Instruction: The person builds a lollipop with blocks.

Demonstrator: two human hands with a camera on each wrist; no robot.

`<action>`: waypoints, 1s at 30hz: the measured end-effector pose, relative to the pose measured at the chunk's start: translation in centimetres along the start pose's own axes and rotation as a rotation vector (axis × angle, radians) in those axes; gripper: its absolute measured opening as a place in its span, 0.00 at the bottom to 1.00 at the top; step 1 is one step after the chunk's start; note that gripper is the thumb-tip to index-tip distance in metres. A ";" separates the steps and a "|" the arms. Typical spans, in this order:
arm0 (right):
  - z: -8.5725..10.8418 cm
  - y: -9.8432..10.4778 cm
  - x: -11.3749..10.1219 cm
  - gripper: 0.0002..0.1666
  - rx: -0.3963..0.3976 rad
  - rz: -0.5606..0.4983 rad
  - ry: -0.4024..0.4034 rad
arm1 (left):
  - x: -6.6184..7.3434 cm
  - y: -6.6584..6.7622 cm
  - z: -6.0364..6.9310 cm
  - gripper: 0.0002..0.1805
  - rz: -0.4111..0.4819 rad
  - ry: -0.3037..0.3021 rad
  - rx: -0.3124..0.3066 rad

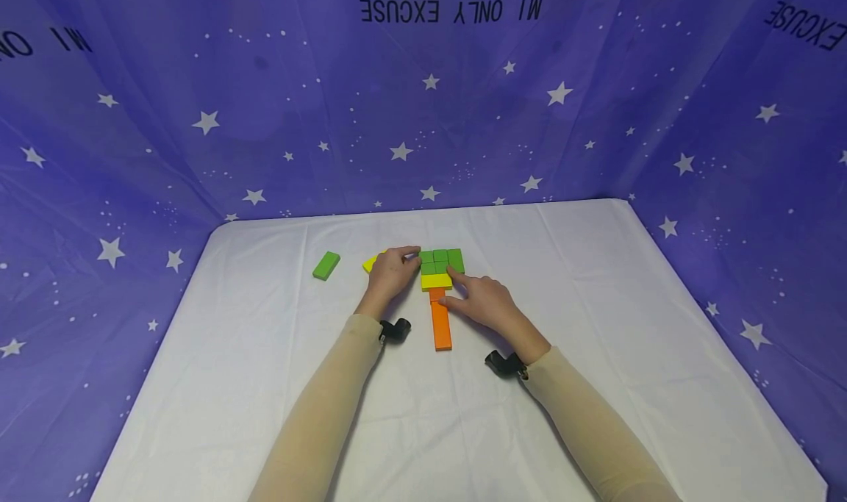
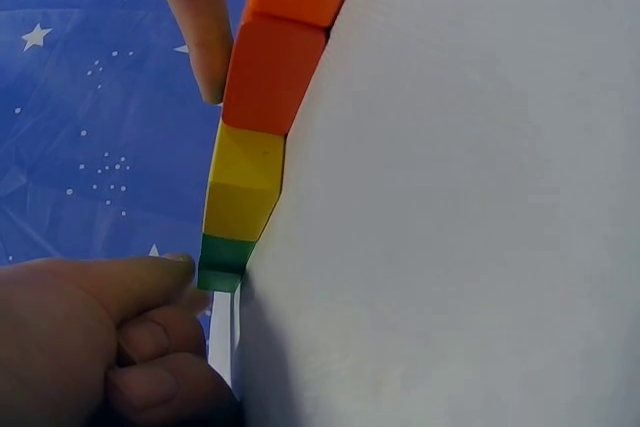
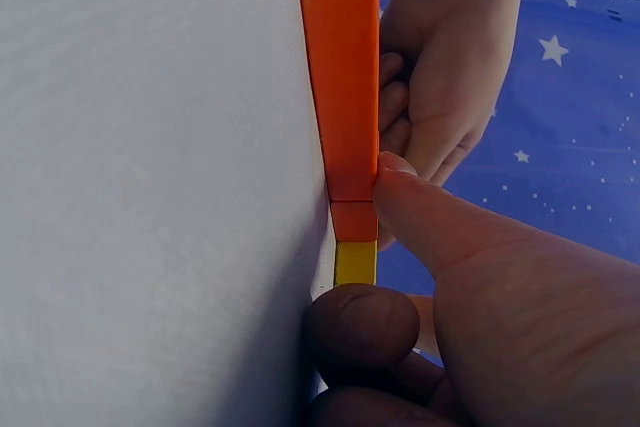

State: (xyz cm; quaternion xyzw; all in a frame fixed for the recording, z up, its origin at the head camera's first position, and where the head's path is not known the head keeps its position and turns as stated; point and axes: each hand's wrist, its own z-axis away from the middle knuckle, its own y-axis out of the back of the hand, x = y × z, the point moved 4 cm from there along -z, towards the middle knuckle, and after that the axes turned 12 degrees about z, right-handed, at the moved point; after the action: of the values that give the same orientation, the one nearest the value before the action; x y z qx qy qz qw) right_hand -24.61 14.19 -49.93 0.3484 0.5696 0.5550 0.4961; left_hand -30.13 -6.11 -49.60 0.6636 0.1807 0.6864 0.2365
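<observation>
Small green blocks [image 1: 434, 256] lie side by side with a longer green block [image 1: 456, 259]. Below them, a yellow block [image 1: 436, 282] meets a short orange block [image 1: 437, 294] and a long orange block [image 1: 441, 327] in a line. My left hand [image 1: 392, 271] is at the left side of the green blocks, its fingertips touching or nearly touching them. My right hand [image 1: 491, 303] has its index fingertip at the lower edge of the longer green block, and its thumb touches the orange pieces near their joint. In the right wrist view, other fingertips [image 3: 362, 325] partly hide the yellow block [image 3: 355, 262].
A loose green block [image 1: 326, 265] lies to the left on the white cloth [image 1: 265, 384]. Behind my left hand, a yellow piece [image 1: 372, 264] is partly covered. A purple star-patterned curtain [image 1: 370, 120] surrounds the table's back and sides.
</observation>
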 end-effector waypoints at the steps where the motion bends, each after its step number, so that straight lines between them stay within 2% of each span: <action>1: 0.0 0.0 0.0 0.49 -0.001 -0.002 0.000 | 0.0 0.1 0.0 0.22 0.005 -0.004 0.001; 6: 0.0 0.0 0.0 0.49 -0.006 -0.008 -0.004 | -0.1 0.4 0.2 0.22 0.076 -0.038 -0.021; 13: 0.0 -0.1 0.0 0.49 -0.008 -0.023 0.008 | -0.2 1.3 0.6 0.24 0.144 -0.120 -0.114; 18: -0.1 -0.1 -0.1 0.49 -0.008 -0.016 0.009 | 0.0 3.3 1.3 0.26 0.174 -0.173 -0.169; 30: 0.1 -0.2 -0.1 0.49 -0.014 -0.035 0.001 | -2.3 9.0 2.3 0.34 0.195 -0.117 -0.258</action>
State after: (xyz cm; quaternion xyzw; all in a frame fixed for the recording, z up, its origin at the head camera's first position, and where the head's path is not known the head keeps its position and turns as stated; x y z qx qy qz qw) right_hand -24.49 14.15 -50.06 0.3345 0.5719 0.5504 0.5082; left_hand -28.61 -14.98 -46.30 0.6808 0.0118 0.6839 0.2622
